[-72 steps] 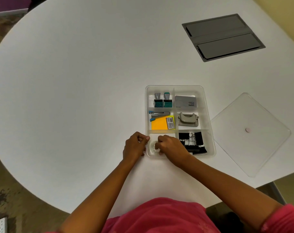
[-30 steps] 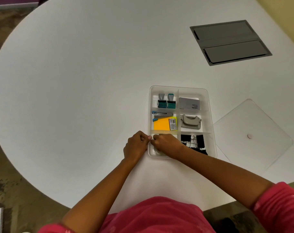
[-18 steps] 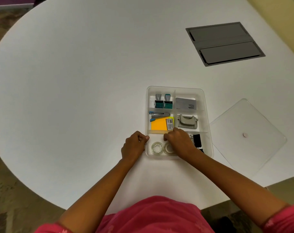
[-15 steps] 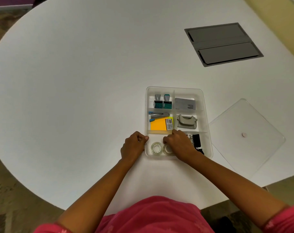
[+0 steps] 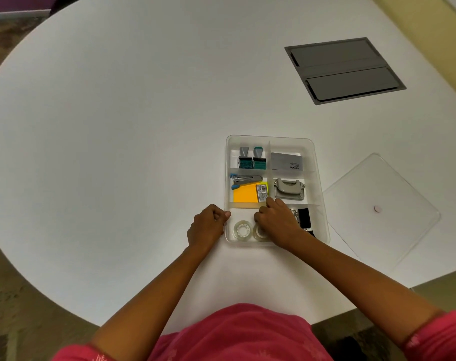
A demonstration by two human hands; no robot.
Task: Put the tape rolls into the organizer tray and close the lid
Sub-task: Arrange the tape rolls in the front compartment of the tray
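A clear organizer tray [image 5: 317, 178] with six compartments sits on the white table. Two clear tape rolls lie flat in its near-left compartment: the left roll [image 5: 242, 231] is fully visible, the right roll [image 5: 260, 233] is partly under my right hand [image 5: 277, 223]. My right hand rests curled over that compartment and touches the right roll. My left hand [image 5: 207, 226] is a closed fist against the tray's outer left wall, thumb on the rim. The clear lid [image 5: 380, 209] lies flat on the table to the right of the tray.
Other compartments hold two stamps [image 5: 252, 158], a grey card box [image 5: 286, 161], a stapler on orange sticky notes [image 5: 246, 195], a hole punch [image 5: 289, 189] and black binder clips [image 5: 304, 217]. A grey cable hatch [image 5: 344, 70] is set into the far right of the table.
My right hand moved from the compartment's left side to its right, uncovering two tape rolls lying in it. My left hand stayed at the tray's left wall.
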